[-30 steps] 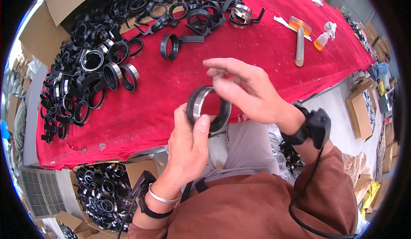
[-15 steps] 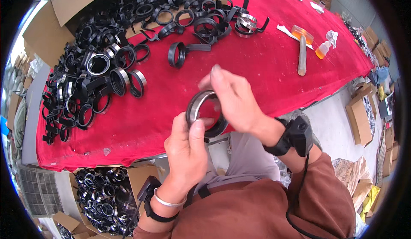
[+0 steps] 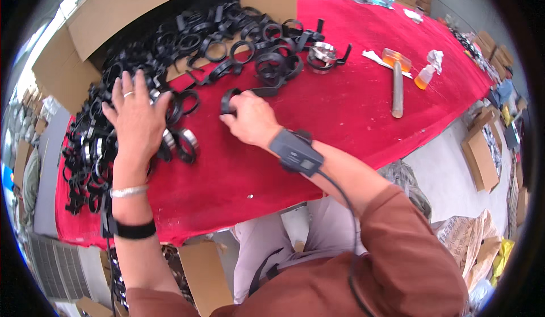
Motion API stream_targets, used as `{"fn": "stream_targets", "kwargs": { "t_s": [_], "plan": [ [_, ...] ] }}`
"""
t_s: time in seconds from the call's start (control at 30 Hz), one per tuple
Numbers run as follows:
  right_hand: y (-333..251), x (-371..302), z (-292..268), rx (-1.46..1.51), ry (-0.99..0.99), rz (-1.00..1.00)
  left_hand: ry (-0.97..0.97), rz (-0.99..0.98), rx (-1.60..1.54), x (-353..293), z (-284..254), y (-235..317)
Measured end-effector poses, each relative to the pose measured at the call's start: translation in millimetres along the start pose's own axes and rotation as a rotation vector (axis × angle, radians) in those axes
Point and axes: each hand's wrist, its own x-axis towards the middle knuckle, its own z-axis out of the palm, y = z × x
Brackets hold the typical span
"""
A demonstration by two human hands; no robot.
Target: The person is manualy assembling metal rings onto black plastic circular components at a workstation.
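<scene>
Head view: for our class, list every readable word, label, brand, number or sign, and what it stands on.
No text is clear enough to read.
Grey wrist device: pale marks, too small and blurred.
Brown wrapping, lower right: faint marks, too blurred.
Black ring at the right hand: none visible.

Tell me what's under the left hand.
Black rings, some silver-banded, show around the left hand. Whatever lies directly beneath its palm is covered, so I can't tell.
</scene>
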Motion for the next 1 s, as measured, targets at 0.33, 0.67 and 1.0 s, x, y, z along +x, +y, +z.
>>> {"fn": "stream_targets", "kwargs": {
  "t_s": [0.33,0.67,1.0],
  "plan": [
    [36,-47,-109,1.347,-1.031,0.181,-1.050,-0.260,-2.118,-73,-48,73],
    [186,89,-177,-0.470,-0.036,0.109,-0.751,-0.698,-1.856,-52,-46,103],
    [120,-24,-131,-0.181,-0.134,-0.397,-0.613,-1.080,-2.193,-46,-33,118]
  ]
}}
